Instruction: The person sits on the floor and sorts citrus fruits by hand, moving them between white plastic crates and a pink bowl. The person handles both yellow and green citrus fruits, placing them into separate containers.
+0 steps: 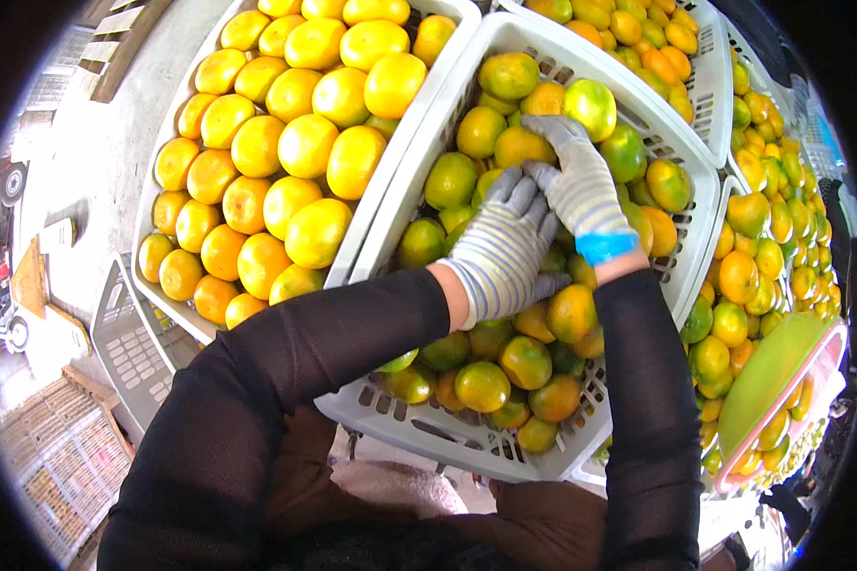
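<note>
In front of me stands a white perforated plastic crate (400, 207) holding green-and-orange mandarins (482, 387). My left hand (503, 250), in a grey-and-white striped work glove, lies palm down over the fruit, thumb held out to the side; what is under the palm is hidden. Just beyond it my right hand (578, 178), in a matching glove with blue tape (606, 247) at the wrist, has its fingertips and thumb around a yellow-orange mandarin (520, 148) among the others. The two hands touch or overlap at the fingers.
On the left, a white crate (158, 168) holds large yellow-orange mandarins (257, 146) in rows. More filled crates (714, 86) stand at the back and right. A green-and-pink plastic basin (771, 400) tilts over fruit at right. A grey crate (132, 335) stands lower left.
</note>
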